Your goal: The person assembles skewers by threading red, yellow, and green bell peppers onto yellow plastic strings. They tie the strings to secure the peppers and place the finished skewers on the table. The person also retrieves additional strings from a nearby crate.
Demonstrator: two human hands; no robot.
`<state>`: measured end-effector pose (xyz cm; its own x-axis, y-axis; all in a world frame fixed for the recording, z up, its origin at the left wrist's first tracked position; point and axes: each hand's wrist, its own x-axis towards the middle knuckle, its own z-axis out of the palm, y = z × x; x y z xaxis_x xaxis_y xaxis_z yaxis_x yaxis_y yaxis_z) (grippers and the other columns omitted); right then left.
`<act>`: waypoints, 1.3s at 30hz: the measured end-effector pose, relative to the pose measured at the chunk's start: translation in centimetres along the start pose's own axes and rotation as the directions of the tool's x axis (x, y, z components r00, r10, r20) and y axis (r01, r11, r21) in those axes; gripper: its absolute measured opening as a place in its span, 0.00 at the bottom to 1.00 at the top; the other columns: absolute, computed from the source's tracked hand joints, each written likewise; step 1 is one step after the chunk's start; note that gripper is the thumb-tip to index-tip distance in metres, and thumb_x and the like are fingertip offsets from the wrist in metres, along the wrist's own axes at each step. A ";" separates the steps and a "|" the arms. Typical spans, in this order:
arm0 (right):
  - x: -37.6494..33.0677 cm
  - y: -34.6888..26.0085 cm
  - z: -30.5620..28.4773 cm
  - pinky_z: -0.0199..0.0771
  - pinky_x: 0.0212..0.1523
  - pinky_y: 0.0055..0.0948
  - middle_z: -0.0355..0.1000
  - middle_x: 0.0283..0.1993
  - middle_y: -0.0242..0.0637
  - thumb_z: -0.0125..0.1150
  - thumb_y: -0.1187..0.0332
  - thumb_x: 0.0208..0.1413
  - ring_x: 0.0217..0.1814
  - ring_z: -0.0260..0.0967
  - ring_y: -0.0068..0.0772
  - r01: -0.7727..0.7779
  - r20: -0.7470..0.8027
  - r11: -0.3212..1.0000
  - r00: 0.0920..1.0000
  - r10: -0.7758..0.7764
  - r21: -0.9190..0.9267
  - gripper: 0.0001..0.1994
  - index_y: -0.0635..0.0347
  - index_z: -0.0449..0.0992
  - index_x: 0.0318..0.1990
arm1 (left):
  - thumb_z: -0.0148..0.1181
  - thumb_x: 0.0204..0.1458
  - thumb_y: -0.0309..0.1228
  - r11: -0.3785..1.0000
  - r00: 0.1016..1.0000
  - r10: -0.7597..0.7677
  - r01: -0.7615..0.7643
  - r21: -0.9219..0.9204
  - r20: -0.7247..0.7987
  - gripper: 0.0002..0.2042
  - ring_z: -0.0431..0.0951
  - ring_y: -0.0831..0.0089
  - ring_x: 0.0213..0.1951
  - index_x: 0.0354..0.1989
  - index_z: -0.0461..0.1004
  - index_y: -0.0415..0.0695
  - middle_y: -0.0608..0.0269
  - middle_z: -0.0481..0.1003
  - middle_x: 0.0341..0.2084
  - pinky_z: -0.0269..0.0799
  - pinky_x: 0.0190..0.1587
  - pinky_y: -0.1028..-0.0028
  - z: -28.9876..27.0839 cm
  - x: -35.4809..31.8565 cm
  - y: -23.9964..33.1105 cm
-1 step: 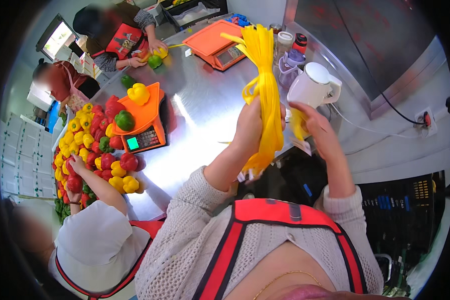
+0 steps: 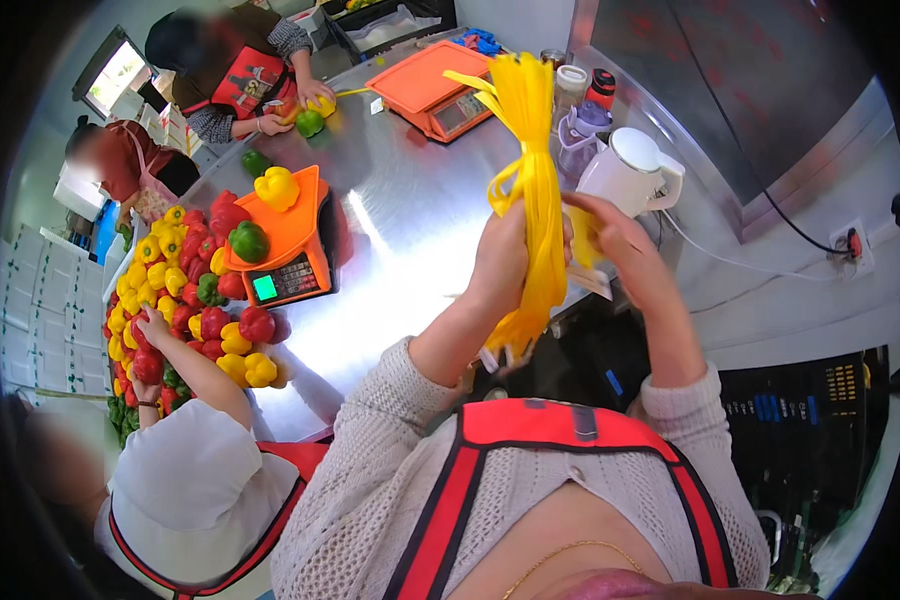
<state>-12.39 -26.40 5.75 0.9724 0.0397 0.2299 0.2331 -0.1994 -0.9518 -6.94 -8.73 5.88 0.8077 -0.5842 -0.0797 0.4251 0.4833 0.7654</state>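
Note:
My left hand is raised over the steel table and grips a long bundle of yellow net bags around its middle. The bundle stands upright, its loops fan out at the top and its lower end hangs below my wrist. Just right of it, my right hand pinches a yellow strand at the bundle's side. Both forearms wear a pale knitted sleeve.
An orange scale carries a yellow and a green pepper; red, yellow and green peppers are heaped beside it. A second orange scale, a white kettle and jars stand at the back. A white-capped co-worker reaches into the peppers; two more people work far left.

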 end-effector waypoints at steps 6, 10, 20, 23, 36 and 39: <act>6.3 0.5 4.1 0.71 0.42 0.24 0.74 0.45 0.37 0.63 0.58 0.57 0.46 0.71 0.24 -0.147 0.176 0.917 0.981 0.086 0.372 0.19 0.61 0.75 0.49 | 0.46 0.61 0.40 0.897 0.999 0.035 -0.033 0.441 0.004 0.19 0.79 0.67 0.37 0.52 0.67 0.39 0.54 0.76 0.39 0.77 0.42 0.69 -3.9 0.2 -0.8; 8.7 1.1 3.9 0.71 0.40 0.23 0.75 0.39 0.32 0.67 0.61 0.55 0.38 0.71 0.21 -0.258 0.272 0.877 0.950 0.153 0.406 0.15 0.59 0.76 0.45 | 0.56 0.57 0.44 0.996 0.955 -0.086 0.088 0.006 0.284 0.26 0.76 0.63 0.50 0.57 0.65 0.38 0.52 0.75 0.46 0.74 0.52 0.66 -5.7 -0.1 0.4; 14.0 0.4 1.4 0.69 0.45 0.23 0.70 0.40 0.27 0.65 0.59 0.59 0.43 0.68 0.21 -0.180 0.351 0.792 0.935 -0.047 0.584 0.13 0.56 0.74 0.45 | 0.66 0.49 0.30 0.903 0.998 -0.047 0.059 0.426 -0.039 0.13 0.76 0.72 0.28 0.38 0.69 0.41 0.65 0.71 0.25 0.73 0.35 0.73 -2.2 3.5 -0.6; 14.4 -0.5 0.3 0.71 0.45 0.24 0.71 0.41 0.29 0.66 0.55 0.57 0.43 0.69 0.21 -0.179 0.249 0.711 0.968 0.005 0.680 0.19 0.58 0.73 0.48 | 0.62 0.54 0.30 0.857 0.980 -0.017 0.116 0.501 -0.196 0.08 0.69 0.77 0.19 0.33 0.68 0.42 0.68 0.68 0.20 0.65 0.25 0.76 0.0 3.4 0.4; 19.6 -1.9 -4.0 0.77 0.43 0.34 0.73 0.44 0.33 0.50 0.38 0.60 0.44 0.74 0.30 0.134 -0.280 0.723 0.956 0.085 0.677 0.27 0.53 0.72 0.48 | 0.60 0.56 0.32 0.729 0.989 -0.036 0.126 0.673 -0.146 0.08 0.66 0.80 0.18 0.32 0.69 0.42 0.70 0.67 0.19 0.63 0.22 0.77 -0.9 1.4 2.5; 24.6 -2.1 -10.4 0.76 0.51 0.38 0.74 0.48 0.35 0.49 0.43 0.64 0.50 0.74 0.35 0.435 -0.635 0.607 0.758 0.152 0.665 0.24 0.56 0.72 0.51 | 0.58 0.57 0.34 0.793 0.976 -0.077 0.184 0.580 -0.204 0.09 0.67 0.78 0.19 0.33 0.71 0.42 0.69 0.68 0.20 0.64 0.22 0.75 -5.0 0.4 3.6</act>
<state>10.94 -35.19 15.47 0.7671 -0.6217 0.1582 0.5698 0.5472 -0.6131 -3.02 -3.98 5.38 0.8389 -0.4741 -0.2673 0.2490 -0.1024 0.9631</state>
